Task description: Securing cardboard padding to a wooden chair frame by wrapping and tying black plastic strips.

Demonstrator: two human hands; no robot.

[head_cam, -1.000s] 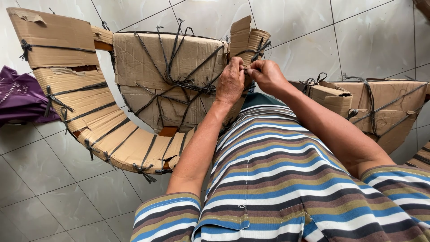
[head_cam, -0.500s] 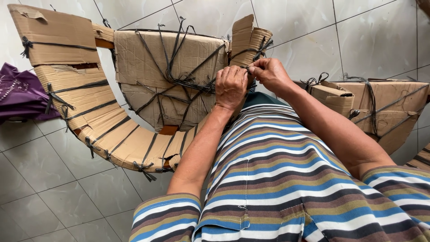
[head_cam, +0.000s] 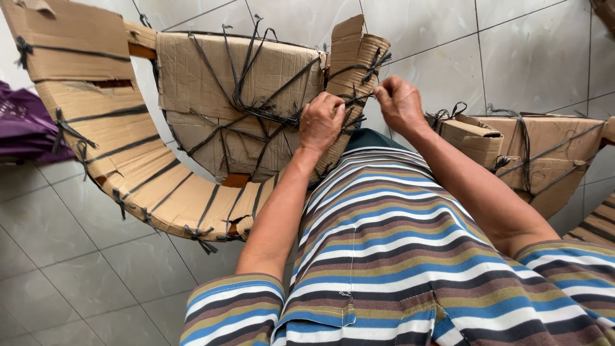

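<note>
- Cardboard-wrapped curved frame fills the upper left and centre of the frame, bound with black strapping.
- I see a second wrapped bundle at right.
- Left hand presses closed on the straps, centre.
- Right hand pinches a black strap just beside it.

Short-sleeved shirt in horizontal stripes of blue, white, olive and dark brown, sleeves ending above the elbows, bare forearms
</note>
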